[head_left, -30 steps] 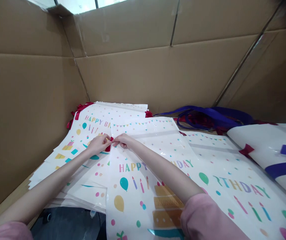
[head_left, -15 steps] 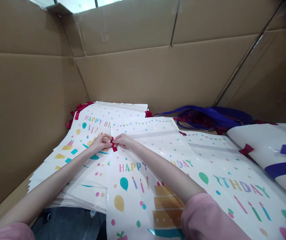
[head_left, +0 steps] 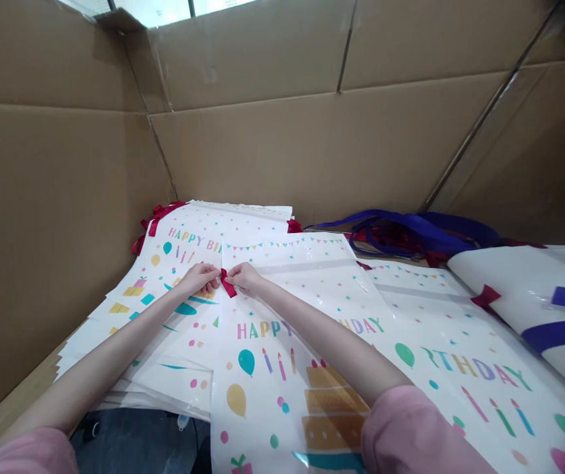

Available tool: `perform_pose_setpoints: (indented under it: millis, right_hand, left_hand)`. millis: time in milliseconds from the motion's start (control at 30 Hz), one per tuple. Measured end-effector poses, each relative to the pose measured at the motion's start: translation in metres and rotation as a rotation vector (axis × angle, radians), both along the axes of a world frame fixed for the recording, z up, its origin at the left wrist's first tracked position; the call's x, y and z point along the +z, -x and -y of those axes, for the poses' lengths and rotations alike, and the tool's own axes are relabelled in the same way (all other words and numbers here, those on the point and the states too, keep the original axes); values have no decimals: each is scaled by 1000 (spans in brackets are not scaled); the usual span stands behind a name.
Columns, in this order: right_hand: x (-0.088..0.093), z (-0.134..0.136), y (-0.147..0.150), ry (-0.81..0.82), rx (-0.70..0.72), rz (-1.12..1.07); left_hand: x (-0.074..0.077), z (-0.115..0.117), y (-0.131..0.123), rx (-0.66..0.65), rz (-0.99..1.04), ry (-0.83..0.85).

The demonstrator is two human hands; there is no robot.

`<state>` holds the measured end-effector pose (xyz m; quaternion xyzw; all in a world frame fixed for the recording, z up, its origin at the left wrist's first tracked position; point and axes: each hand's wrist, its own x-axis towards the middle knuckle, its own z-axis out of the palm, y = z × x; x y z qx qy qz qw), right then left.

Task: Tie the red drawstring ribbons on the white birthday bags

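The front sheet (head_left: pixel 302 273), directly under the right hand (head_left: pixel 243 277), reads "HAPPY" in coloured capitals, with "HDAY" beyond the forearm; the letters between are covered. Left of the grip, the top sheet of the stack (head_left: pixel 174 352) shows "HAPPY BI" before the front sheet cuts it off. Well to the right of the grip, another sheet (head_left: pixel 411 309) shows "RTHDAY".

Both hands are closed to a pinch at the front sheet's left edge, fingertips nearly meeting. Between them is a red ribbon (head_left: pixel 230 288): the left hand (head_left: pixel 202 279) has its upper end, the right hand grips just beside, and the loose tail slants down below the fingertips onto the front sheet. Whether the ribbon is knotted cannot be told.

More red ribbons (head_left: pixel 162 212) bunch at the stack's far left corner, beyond the left hand. Blue straps (head_left: pixel 435 227) lie coiled farther off to the right, against the cardboard wall (head_left: pixel 272 151).
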<state>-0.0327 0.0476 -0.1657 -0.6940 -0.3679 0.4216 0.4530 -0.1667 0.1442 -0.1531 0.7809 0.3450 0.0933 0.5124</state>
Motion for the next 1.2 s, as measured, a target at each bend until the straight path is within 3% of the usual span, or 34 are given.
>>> perform_pose_setpoints:
  millis: [233, 500, 767, 1033, 1200]
  right_hand:
    - [3, 3, -2, 12, 13, 4]
    - [-11, 0, -7, -10, -7, 183]
    - [-36, -14, -11, -114, -27, 81]
    - [-27, -9, -11, -160, -29, -106]
    - [-26, -8, -10, -186, -27, -179]
  left_hand:
    - [3, -2, -13, -74, -31, 81]
    - [3, 2, -16, -28, 14, 114]
    - [0, -3, -15, -3, 72, 143]
    - [-2, -6, -16, 27, 74, 144]
    - [5, -6, -17, -42, -10, 87]
